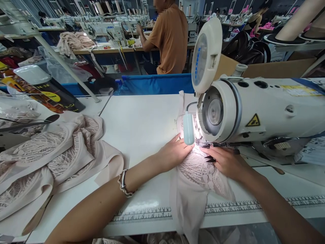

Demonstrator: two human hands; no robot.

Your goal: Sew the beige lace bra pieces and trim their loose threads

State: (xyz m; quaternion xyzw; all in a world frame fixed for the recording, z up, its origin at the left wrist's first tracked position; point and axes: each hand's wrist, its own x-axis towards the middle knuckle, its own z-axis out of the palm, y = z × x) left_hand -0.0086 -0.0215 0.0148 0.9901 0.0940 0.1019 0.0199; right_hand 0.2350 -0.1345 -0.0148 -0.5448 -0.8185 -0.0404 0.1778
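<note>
A pale pink lace garment piece (196, 173) lies under the head of a white sewing machine (269, 108), its lower end hanging over the table's front edge. My left hand (175, 152) rests on the fabric left of the needle area, fingers extended and spread. On the right, my right hand (223, 161) touches the lace beside the presser foot; black scissor-like tips (210, 159) show by its fingers, and its grip is partly hidden. A small lamp (188, 128) lights the stitching spot between both hands.
More pink lace pieces (68, 152) are heaped at the left. Behind them leans a spray can (50, 89) near a slanted white pole (63, 64). A ruler strip (142, 216) runs along the front edge. Beyond the blue cloth (157, 84), a person in an orange-brown shirt (172, 37) stands.
</note>
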